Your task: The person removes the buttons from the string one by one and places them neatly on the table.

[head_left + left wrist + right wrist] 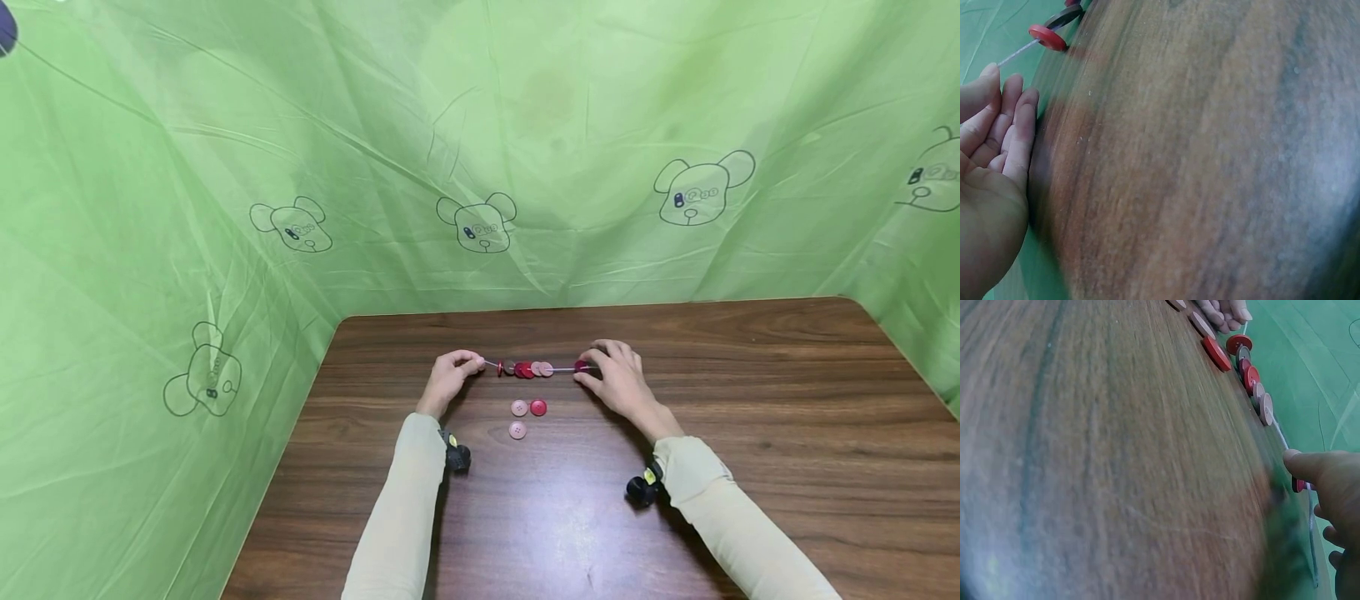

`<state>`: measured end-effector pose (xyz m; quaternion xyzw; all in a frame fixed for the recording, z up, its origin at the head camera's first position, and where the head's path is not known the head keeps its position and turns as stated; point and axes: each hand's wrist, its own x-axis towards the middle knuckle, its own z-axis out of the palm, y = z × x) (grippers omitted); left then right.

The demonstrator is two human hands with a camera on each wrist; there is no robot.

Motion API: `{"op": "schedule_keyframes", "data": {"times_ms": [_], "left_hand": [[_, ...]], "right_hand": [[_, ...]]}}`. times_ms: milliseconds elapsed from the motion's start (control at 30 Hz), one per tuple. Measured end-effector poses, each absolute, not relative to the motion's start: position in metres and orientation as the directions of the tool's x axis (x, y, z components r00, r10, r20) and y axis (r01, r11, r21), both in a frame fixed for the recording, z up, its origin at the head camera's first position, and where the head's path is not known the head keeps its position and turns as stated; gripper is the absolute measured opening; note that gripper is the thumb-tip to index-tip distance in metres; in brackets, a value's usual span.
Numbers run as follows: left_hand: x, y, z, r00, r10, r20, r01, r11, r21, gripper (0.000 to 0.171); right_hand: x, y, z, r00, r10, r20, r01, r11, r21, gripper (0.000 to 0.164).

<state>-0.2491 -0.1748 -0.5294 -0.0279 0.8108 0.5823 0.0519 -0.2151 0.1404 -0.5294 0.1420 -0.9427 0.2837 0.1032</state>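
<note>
A pale string [561, 369] runs between the two hands, with several red, pink and dark buttons [527, 369] threaded on it. My left hand [448, 379] pinches the string's left end between thumb and forefinger, just beside a red button [1047, 37]. At the other side my right hand [618, 379] grips a dark red button [581, 367] that the string passes through. In the right wrist view the thumb partly covers this button [1298, 485], and the loose string end [1312, 550] hangs below it. A gap of bare string separates it from the other threaded buttons.
On the brown wooden table [787, 400] lie a red button [538, 407] and two pink buttons, one beside it [519, 407] and one nearer [517, 430]. Green sheeting [585, 250] with bear outlines stands behind the table and along its sides.
</note>
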Motion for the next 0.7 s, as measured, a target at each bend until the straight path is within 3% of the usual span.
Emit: {"op": "schedule_keyframes", "data": {"times_ms": [700], "left_hand": [[-0.250, -0.174, -0.530, -0.993, 0.003, -0.118, -0.110, 0.336, 0.935, 0.012]], "right_hand": [[-0.214, 0.155, -0.533, -0.936, -0.195, 0.294, -0.324, 0.805, -0.497, 0.032]]}}
